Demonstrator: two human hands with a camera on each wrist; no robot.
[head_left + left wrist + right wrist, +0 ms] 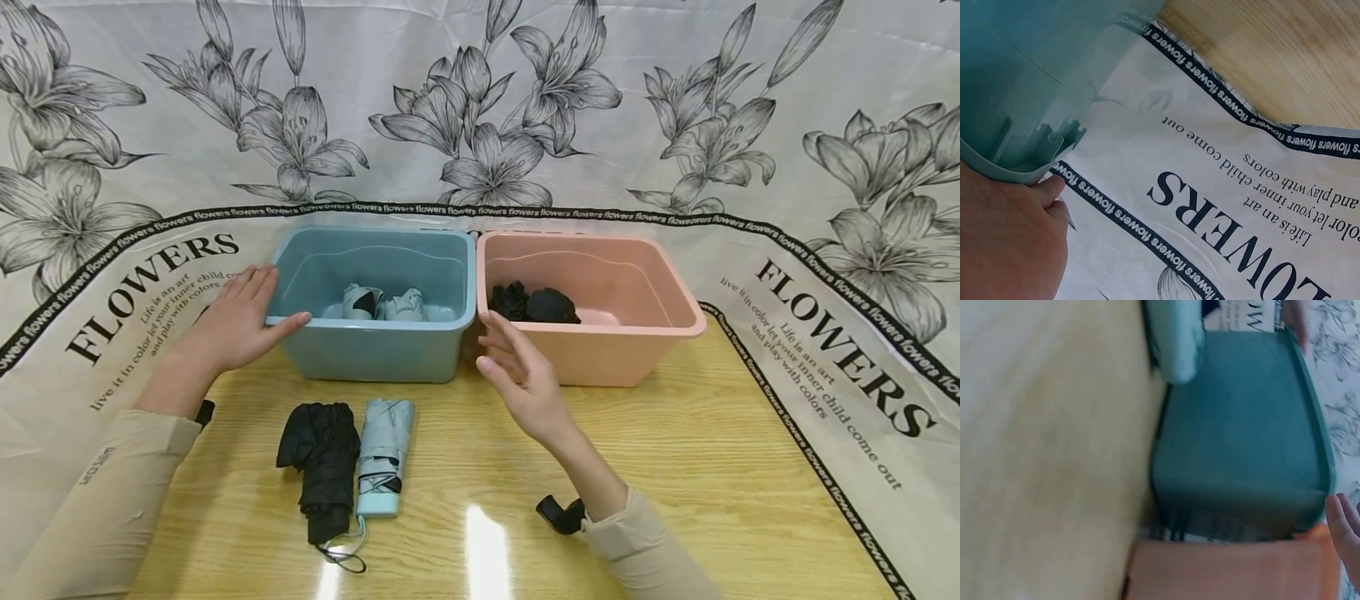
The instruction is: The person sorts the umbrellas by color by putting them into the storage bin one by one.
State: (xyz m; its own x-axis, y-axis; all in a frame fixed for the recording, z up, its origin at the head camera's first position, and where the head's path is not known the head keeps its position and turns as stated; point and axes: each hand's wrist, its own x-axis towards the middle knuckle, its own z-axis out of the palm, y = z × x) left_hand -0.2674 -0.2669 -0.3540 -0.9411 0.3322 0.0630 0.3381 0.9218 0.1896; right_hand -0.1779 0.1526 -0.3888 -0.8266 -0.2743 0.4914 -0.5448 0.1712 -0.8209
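My left hand [236,321] rests at the left end of the blue bin [375,354], fingers extended along the rim and thumb at the front corner. The left wrist view shows the fingertips against the outside of the rim [1007,175]. My right hand [525,379] holds nothing; its fingers are loosely extended near where the blue bin and the pink bin [592,358] meet. A folded black umbrella [326,467] and a folded light blue umbrella [386,454] lie side by side on the table. Light blue bundles [405,306] sit inside the blue bin, dark bundles [551,306] inside the pink one.
Both bins stand side by side on a wooden table [712,467]. Behind and at the sides hangs a white cloth [420,50] with flower prints and lettering. Wrist straps from the umbrellas [348,558] trail towards the front edge.
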